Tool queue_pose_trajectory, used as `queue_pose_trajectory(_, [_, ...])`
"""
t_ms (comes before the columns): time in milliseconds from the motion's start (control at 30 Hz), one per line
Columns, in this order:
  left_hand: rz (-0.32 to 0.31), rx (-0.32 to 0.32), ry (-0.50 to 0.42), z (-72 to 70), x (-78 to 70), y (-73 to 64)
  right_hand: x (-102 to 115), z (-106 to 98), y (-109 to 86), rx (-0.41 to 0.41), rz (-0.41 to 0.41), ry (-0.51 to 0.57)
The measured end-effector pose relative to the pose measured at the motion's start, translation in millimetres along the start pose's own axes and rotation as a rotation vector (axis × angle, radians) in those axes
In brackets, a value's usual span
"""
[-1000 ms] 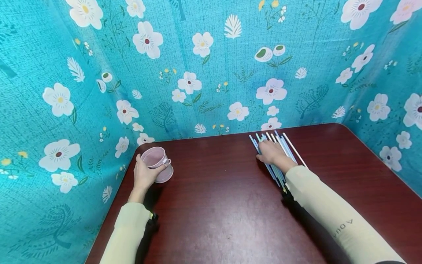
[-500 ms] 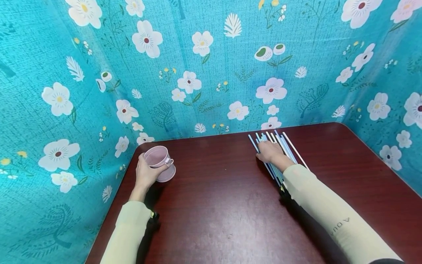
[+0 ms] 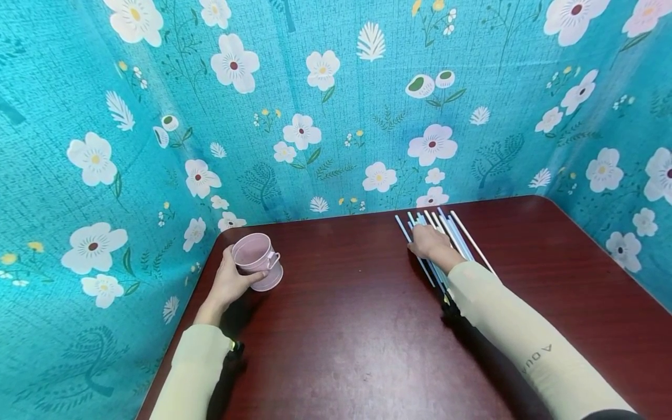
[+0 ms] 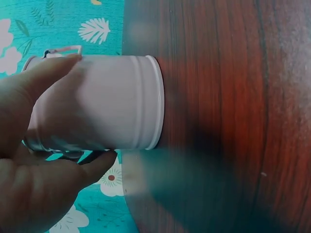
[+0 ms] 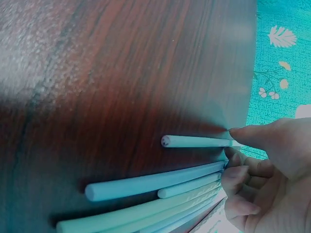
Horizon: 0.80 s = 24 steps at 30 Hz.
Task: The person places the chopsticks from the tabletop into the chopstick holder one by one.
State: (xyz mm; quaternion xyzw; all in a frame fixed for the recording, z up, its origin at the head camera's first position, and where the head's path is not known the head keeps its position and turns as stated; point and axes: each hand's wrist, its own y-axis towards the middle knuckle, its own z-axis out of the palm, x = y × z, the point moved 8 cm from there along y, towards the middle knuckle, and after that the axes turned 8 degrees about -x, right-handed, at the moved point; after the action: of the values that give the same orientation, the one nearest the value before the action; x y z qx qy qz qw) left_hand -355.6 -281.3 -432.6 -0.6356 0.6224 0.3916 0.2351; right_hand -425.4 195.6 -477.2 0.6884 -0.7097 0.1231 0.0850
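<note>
At the table's left side my left hand [image 3: 229, 282] holds a small pale pink metal pail [image 3: 253, 255] with a little side handle. In the left wrist view the thumb lies along the pail's wall [image 4: 109, 97] near the handle, and a finger reaches round the opposite side. The pail stands upright, its mouth facing up. On the right, my right hand [image 3: 429, 242] is over a bunch of long thin sticks [image 3: 462, 236], some blue, some whitish. In the right wrist view its thumb and forefinger pinch a slim pale blue stick [image 5: 199, 141], slightly apart from the others; the remaining fingers are curled.
The dark red-brown wooden table [image 3: 336, 326] has a glossy top. A turquoise floral cloth [image 3: 336, 116] hangs right behind its back edge and along both sides. One white stick [image 3: 472, 242] lies at the right of the bunch.
The pail and my left hand have moved slightly to the right, with the handle turned a little. My right hand stays over the sticks; its forearm has shifted slightly left.
</note>
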Motion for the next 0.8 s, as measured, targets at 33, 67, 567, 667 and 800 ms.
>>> queue_pose_trajectory(33, [-0.006, 0.004, 0.003, -0.7, 1.0, -0.1, 0, 0, 0.3, 0.004, 0.000, 0.001])
queue_pose_trajectory(67, [-0.015, 0.007, 0.005, -1.2, 2.2, 0.0, 0, 1, 0.3, 0.009, -0.001, 0.003])
queue_pose_trajectory(567, [-0.009, 0.076, -0.010, 10.5, -1.1, 3.1, 9, 1, -0.6, 0.103, -0.009, 0.038])
queue_pose_trajectory(667, [-0.021, 0.083, -0.013, 13.5, -0.5, 4.3, 12, 0, -1.2, 0.109, -0.018, 0.045])
queue_pose_trajectory(800, [-0.038, 0.094, -0.025, 17.9, -0.9, 4.5, 14, 1, -1.1, 0.115, -0.042, 0.060])
